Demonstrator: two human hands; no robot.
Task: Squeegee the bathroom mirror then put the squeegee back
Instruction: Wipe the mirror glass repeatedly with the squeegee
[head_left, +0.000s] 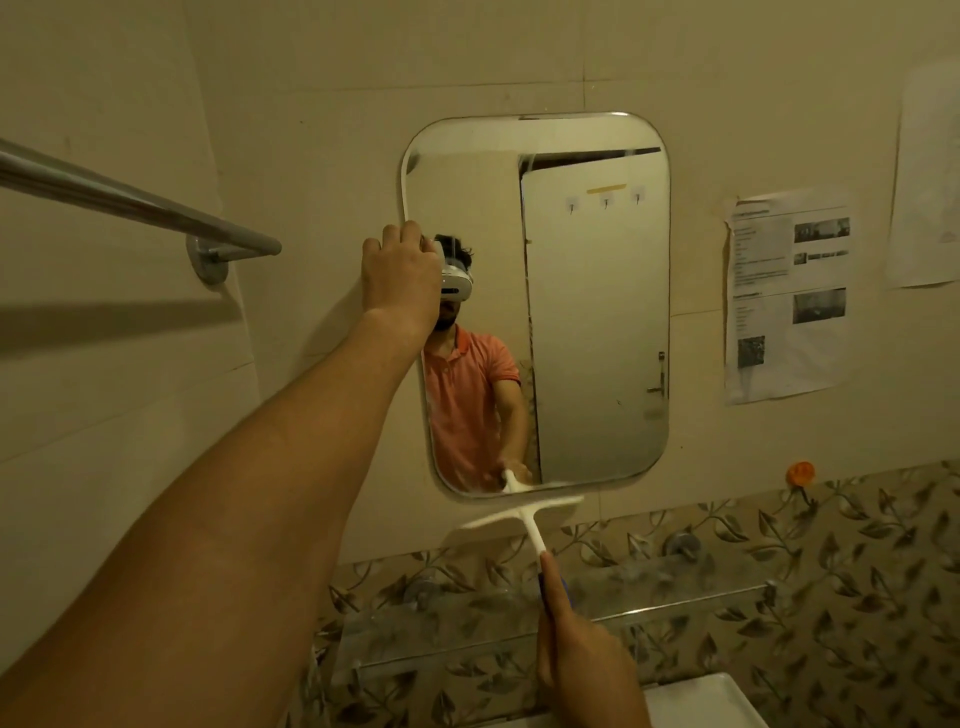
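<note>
Squeegee (522, 512) at mirror (587, 312) bottom edge | right fingers (549, 574) wrap its handle, left fingers (408, 234) grip rim | I'd lift, wipe next strip.

I count one mirror (467, 182), one squeegee (524, 514) and two hands: my left hand (402, 270) and my right hand (566, 639). On the wall I see two paper sheets, one printed (789, 296) and one plain (930, 182), plus one towel rail (130, 202), one glass shelf (649, 597) and one orange hook (800, 473). The reflection shows three small hooks (605, 201).
</note>
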